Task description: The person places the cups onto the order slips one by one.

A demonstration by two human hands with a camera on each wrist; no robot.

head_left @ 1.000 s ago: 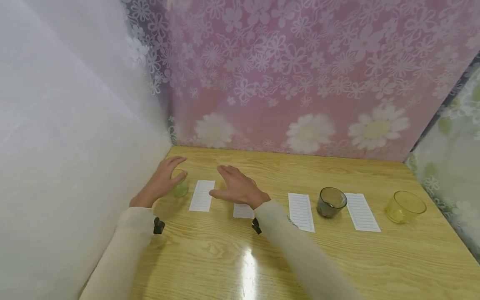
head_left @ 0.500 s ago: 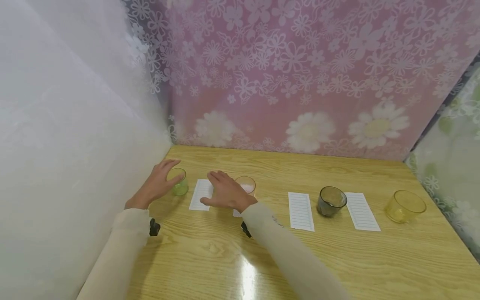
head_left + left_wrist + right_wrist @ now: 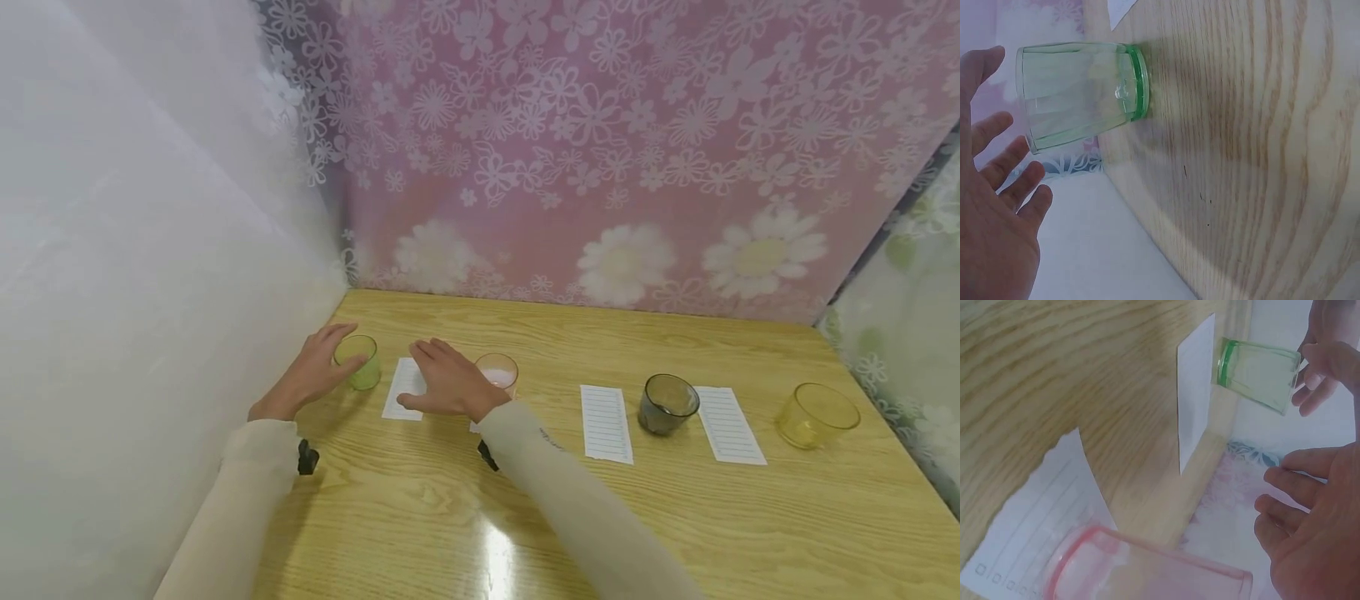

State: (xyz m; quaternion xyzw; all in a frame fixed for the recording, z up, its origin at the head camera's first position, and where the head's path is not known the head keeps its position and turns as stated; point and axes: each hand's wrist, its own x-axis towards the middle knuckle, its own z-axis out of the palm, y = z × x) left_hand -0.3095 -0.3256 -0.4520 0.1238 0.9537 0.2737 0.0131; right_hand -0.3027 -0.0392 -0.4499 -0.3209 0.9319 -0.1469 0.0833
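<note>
Currently, your left grip is hovering, spread, beside the green cup at the desk's ten o'clock; your right grip, also spread, is hanging clear. For a sure hold, you should be curling low and evenly.
</note>
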